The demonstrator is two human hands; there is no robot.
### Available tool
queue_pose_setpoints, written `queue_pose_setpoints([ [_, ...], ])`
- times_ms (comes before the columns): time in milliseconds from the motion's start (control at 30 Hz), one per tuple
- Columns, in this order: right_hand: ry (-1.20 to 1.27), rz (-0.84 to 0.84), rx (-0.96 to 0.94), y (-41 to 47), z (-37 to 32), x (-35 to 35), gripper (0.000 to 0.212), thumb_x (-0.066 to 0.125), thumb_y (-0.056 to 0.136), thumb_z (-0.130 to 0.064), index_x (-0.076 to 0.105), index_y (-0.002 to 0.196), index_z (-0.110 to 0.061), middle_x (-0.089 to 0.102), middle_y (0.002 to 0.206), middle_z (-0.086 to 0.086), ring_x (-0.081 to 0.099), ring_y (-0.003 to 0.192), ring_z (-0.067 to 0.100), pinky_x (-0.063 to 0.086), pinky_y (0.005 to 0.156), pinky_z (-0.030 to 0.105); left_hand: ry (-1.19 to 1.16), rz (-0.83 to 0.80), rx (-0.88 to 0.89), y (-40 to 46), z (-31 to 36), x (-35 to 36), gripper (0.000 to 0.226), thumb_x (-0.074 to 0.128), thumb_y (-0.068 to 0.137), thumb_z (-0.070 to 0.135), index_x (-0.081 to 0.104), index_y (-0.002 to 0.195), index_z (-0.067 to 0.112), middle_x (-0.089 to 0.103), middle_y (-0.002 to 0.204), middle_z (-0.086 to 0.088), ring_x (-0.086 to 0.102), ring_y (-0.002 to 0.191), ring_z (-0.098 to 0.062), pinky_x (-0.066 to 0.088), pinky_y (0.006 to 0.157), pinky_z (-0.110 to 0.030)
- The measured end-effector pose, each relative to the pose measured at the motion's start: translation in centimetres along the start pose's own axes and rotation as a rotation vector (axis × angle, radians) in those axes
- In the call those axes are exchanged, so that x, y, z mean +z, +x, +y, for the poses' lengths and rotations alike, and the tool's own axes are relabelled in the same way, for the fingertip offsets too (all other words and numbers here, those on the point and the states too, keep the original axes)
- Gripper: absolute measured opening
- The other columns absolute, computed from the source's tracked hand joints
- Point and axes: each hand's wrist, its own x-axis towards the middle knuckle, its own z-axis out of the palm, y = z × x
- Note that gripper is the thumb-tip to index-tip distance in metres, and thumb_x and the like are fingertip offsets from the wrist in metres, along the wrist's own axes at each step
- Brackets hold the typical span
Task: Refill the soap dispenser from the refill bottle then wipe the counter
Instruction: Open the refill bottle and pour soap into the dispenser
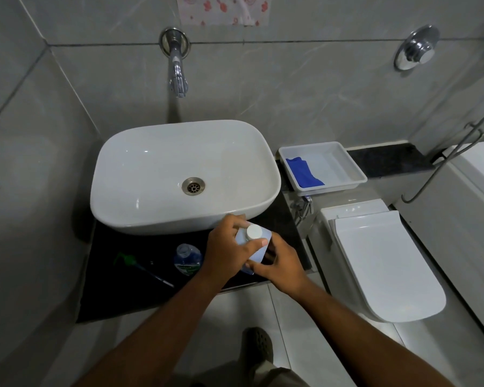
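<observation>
The refill bottle point(256, 251), pale blue with a white cap point(254, 232), stands on the black counter point(140, 291) in front of the sink. My left hand point(227, 247) grips its upper part, thumb just below the cap. My right hand point(280, 265) holds its lower right side. The soap dispenser point(187, 258) stands open-necked to the left of my hands, holding blue liquid. Its green pump point(129, 261) with a long tube lies on the counter further left. A blue cloth point(302, 174) lies in a white tray point(344, 166).
A white basin point(151, 169) sits on the counter under a wall tap point(177, 79). The tray rests on a ledge to the right. A white toilet point(386, 263) with its lid down stands at the right, a metal rail above it.
</observation>
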Motion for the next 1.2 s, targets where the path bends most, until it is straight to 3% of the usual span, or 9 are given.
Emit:
queue_pose_setpoints([
  [167, -0.004, 0.009, -0.017, -0.1, -0.1, 0.1, 0.076, 0.083, 0.069, -0.03, 0.045, 0.133, -0.017, 0.057, 0.129, -0.002, 0.055, 0.118, 0.01, 0.052, 0.096, 0.029, -0.027, -0.135, 0.076, -0.3, -0.5, -0.2, 0.063, 0.081, 0.074, 0.021, 0.052, 0.13, 0.021, 0.053, 0.128, 0.012, 0.053, 0.119, -0.009, 0.045, 0.095, -0.014],
  [267, -0.011, 0.0, -0.008, -0.2, -0.1, 0.1, 0.076, 0.083, 0.07, -0.029, 0.044, 0.134, -0.017, 0.056, 0.129, -0.002, 0.055, 0.118, 0.012, 0.053, 0.096, 0.033, 0.012, -0.026, 0.004, -0.1, -0.7, -0.1, 0.049, 0.084, 0.07, 0.025, 0.061, 0.112, 0.017, 0.063, 0.12, 0.002, 0.06, 0.109, -0.017, 0.053, 0.091, -0.029],
  [333, -0.006, 0.001, -0.007, -0.3, -0.3, 0.1, 0.076, 0.083, 0.07, -0.031, 0.044, 0.134, -0.017, 0.056, 0.129, -0.002, 0.056, 0.117, 0.011, 0.052, 0.096, 0.031, 0.025, 0.022, -0.012, -0.1, -0.4, 0.2, 0.056, 0.087, 0.064, 0.032, 0.055, 0.108, 0.023, 0.059, 0.116, 0.008, 0.057, 0.105, -0.011, 0.05, 0.084, -0.019],
  [433, -0.007, 0.008, -0.04, -0.4, -0.3, 0.1, 0.075, 0.082, 0.069, -0.032, 0.046, 0.133, -0.017, 0.058, 0.128, -0.003, 0.056, 0.117, 0.008, 0.052, 0.095, 0.026, -0.001, -0.177, 0.046, -0.2, -0.6, 0.3, 0.072, 0.08, 0.074, 0.028, 0.043, 0.136, 0.028, 0.044, 0.138, 0.012, 0.043, 0.126, -0.005, 0.037, 0.099, -0.013],
  [500, -0.014, 0.008, -0.041, -0.4, -0.2, 0.1, 0.075, 0.082, 0.07, -0.031, 0.045, 0.133, -0.017, 0.057, 0.128, -0.002, 0.056, 0.117, 0.009, 0.052, 0.095, 0.028, 0.029, -0.212, 0.072, -0.2, -0.7, -0.1, 0.059, 0.074, 0.08, 0.025, 0.05, 0.134, 0.025, 0.05, 0.138, 0.007, 0.047, 0.128, -0.013, 0.04, 0.1, -0.02],
  [600, -0.025, 0.009, -0.012, -0.3, 0.0, 0.3, 0.075, 0.082, 0.07, -0.032, 0.045, 0.133, -0.019, 0.057, 0.128, -0.003, 0.056, 0.116, 0.011, 0.053, 0.095, 0.031, 0.037, -0.069, 0.055, -0.2, -0.2, -0.2, 0.043, 0.078, 0.076, 0.026, 0.064, 0.117, 0.016, 0.062, 0.113, 0.009, 0.06, 0.105, -0.012, 0.042, 0.086, -0.013],
  [767, -0.018, 0.057, 0.037, -0.6, 0.8, -0.8, 0.075, 0.085, 0.066, -0.029, 0.045, 0.13, -0.025, 0.058, 0.122, -0.007, 0.057, 0.112, 0.007, 0.055, 0.088, 0.024, 0.001, 0.209, 0.001, -0.4, 1.0, 1.0, 0.03, 0.08, 0.068, 0.039, 0.064, 0.09, 0.026, 0.061, 0.09, 0.016, 0.058, 0.082, -0.003, 0.043, 0.071, -0.009],
  [933, 0.052, 0.173, 0.085, -1.6, 2.7, -5.0, 0.065, 0.087, 0.063, -0.018, 0.051, 0.11, -0.044, 0.062, 0.11, -0.019, 0.061, 0.103, -0.006, 0.054, 0.074, 0.013, 0.032, 0.128, -0.18, -1.2, -2.8, 2.3, 0.021, 0.077, 0.073, 0.019, 0.069, 0.092, 0.014, 0.064, 0.098, -0.006, 0.063, 0.091, -0.022, 0.055, 0.081, -0.036],
  [1200, 0.016, 0.15, 0.112, -1.9, 4.3, -7.7, 0.067, 0.085, 0.066, -0.029, 0.045, 0.114, -0.056, 0.055, 0.119, -0.026, 0.053, 0.113, -0.007, 0.049, 0.075, 0.007, 0.263, -0.017, -0.231, 2.4, -6.0, 7.8, 0.036, 0.076, 0.077, 0.022, 0.065, 0.112, 0.019, 0.061, 0.117, -0.005, 0.061, 0.107, -0.025, 0.053, 0.09, -0.038],
])
